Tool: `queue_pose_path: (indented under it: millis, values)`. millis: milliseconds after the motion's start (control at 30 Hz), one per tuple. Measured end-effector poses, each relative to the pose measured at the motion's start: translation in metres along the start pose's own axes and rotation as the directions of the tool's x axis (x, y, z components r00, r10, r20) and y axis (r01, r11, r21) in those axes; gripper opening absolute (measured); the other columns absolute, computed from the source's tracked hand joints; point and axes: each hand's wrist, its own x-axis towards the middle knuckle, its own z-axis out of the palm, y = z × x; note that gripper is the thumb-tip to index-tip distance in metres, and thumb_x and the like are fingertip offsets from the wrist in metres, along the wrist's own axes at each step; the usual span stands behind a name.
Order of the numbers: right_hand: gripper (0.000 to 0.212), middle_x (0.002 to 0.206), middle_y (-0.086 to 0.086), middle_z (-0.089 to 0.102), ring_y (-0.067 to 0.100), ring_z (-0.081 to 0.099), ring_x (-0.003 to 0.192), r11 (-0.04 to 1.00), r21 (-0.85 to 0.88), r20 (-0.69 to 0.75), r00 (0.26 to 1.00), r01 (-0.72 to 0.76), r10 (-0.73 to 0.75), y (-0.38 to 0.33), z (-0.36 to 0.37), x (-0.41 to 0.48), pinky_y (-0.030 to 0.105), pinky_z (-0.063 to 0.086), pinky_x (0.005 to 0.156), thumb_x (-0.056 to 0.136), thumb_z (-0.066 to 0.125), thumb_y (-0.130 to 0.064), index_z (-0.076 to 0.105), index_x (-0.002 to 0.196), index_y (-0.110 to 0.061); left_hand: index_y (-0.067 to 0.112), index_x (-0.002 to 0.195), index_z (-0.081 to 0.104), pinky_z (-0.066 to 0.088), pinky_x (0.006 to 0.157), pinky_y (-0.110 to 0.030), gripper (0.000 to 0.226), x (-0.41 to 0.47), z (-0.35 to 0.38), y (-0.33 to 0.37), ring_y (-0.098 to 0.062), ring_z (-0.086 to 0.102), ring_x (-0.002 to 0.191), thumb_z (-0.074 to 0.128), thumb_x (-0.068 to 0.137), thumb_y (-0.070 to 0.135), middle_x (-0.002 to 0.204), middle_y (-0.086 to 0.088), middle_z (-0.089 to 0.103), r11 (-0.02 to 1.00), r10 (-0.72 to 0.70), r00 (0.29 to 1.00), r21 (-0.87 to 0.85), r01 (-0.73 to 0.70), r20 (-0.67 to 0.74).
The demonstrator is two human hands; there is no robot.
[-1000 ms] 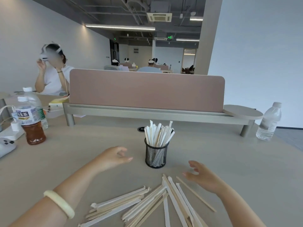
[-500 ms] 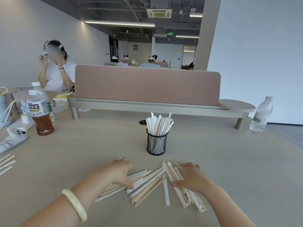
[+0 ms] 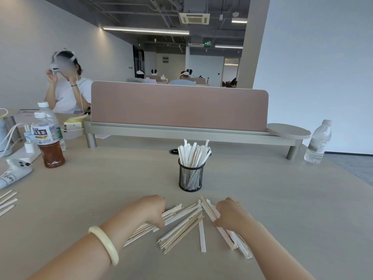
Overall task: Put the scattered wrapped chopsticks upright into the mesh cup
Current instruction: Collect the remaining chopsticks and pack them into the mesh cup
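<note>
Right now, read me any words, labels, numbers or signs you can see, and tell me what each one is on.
"乌龙茶", as far as it can be read: label of the brown tea bottle.
Handwritten marks: white pouch at the table's left edge, too unclear to read.
Green exit sign on the ceiling: arrow and figure only, no legible words.
Clear water bottle: label too blurred.
Chopstick wrappers: no print visible.

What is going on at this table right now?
A person is gathering wrapped chopsticks that lie scattered on the table. The left hand closes on a bunch at the left of the pile, and the right hand closes on a bunch at the right. Just beyond them stands the black mesh cup, already holding many upright. Plenty remain loose, so the job is unfinished.
</note>
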Motion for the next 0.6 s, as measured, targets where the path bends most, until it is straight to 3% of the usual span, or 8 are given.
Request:
queue_pose_path:
  millis: [67,167,300,400,467,500,567,600]
  values:
    - [0.035,0.072,-0.004,0.028,0.026,0.043,0.089,1.000,-0.002,-0.020,1.000,0.004,-0.004,0.000,0.000,0.002,0.022,0.028,0.051,0.079,0.057,-0.016,0.028,0.059,-0.020,0.016,0.069,0.043,0.029,0.056,-0.027,0.021,0.000,-0.002,0.000,-0.024,0.039,0.065,0.063,0.070,0.024,0.076,-0.005,0.043,1.000,-0.009,1.000,-0.006,0.009,0.023]
    - [0.038,0.067,-0.004,0.026,0.023,0.040,0.084,1.000,-0.028,-0.038,0.999,-0.001,0.000,-0.001,0.000,0.006,0.021,0.021,0.046,0.082,0.054,-0.010,0.024,0.060,-0.020,0.016,0.052,0.028,0.017,0.048,-0.026,0.036,0.000,-0.005,0.000,-0.022,0.025,0.049,0.060,0.067,0.023,0.056,-0.004,0.027,0.999,-0.036,0.998,-0.029,0.038,0.058]
    - [0.036,0.066,-0.002,0.027,0.023,0.042,0.073,0.998,-0.019,-0.019,0.998,-0.060,0.059,-0.004,0.000,0.012,0.021,0.020,0.044,0.081,0.057,-0.006,0.027,0.064,-0.016,0.011,0.080,0.048,0.034,0.061,-0.029,0.018,0.003,-0.004,0.005,-0.025,0.046,0.071,0.059,0.077,0.024,0.077,-0.006,0.047,0.998,-0.062,0.996,0.005,0.061,0.070]
    - [0.038,0.065,-0.001,0.030,0.025,0.048,0.084,0.993,-0.008,0.024,0.993,-0.114,0.115,-0.005,0.002,0.018,0.021,0.025,0.045,0.081,0.059,-0.007,0.027,0.062,-0.015,0.001,0.099,0.057,0.039,0.067,-0.032,0.026,0.008,0.000,0.008,-0.028,0.050,0.081,0.056,0.080,0.020,0.094,-0.013,0.050,0.998,-0.048,0.998,0.048,0.046,0.051]
    - [0.019,0.070,0.000,0.041,0.029,0.059,0.102,0.992,0.007,0.038,0.991,-0.125,0.125,-0.008,0.002,0.020,0.023,0.038,0.054,0.084,0.055,-0.007,0.041,0.073,-0.013,-0.001,0.112,0.055,0.046,0.077,-0.037,0.034,0.008,0.002,0.010,-0.033,0.058,0.096,0.055,0.082,0.016,0.110,-0.017,0.056,0.997,-0.055,0.998,0.064,0.054,0.017]
    - [0.005,0.083,0.003,0.052,0.030,0.058,0.113,0.992,0.014,0.027,0.992,-0.122,0.121,-0.010,0.001,0.017,0.027,0.045,0.066,0.086,0.051,-0.006,0.050,0.086,-0.011,0.000,0.115,0.052,0.046,0.085,-0.038,0.034,0.007,0.003,0.012,-0.033,0.058,0.106,0.054,0.083,0.014,0.119,-0.017,0.055,0.996,-0.056,0.998,0.068,0.057,-0.012]
    - [0.029,0.125,0.013,0.052,0.031,0.050,0.124,0.991,0.050,-0.002,0.992,-0.127,0.127,-0.011,0.005,0.018,0.033,0.044,0.093,0.091,0.041,-0.005,0.048,0.119,-0.003,0.002,0.119,0.047,0.043,0.093,-0.037,0.035,0.005,0.005,0.016,-0.033,0.053,0.117,0.050,0.086,0.010,0.129,-0.017,0.051,0.995,-0.049,0.996,0.082,0.055,-0.073]
    - [0.034,0.133,0.016,0.047,0.032,0.049,0.125,0.988,0.080,-0.015,0.991,-0.130,0.131,-0.008,0.008,0.020,0.034,0.041,0.097,0.092,0.037,-0.005,0.043,0.125,-0.002,0.002,0.121,0.045,0.041,0.095,-0.036,0.035,0.005,0.007,0.017,-0.033,0.051,0.119,0.048,0.087,0.009,0.130,-0.018,0.050,0.995,-0.045,0.994,0.087,0.054,-0.100]
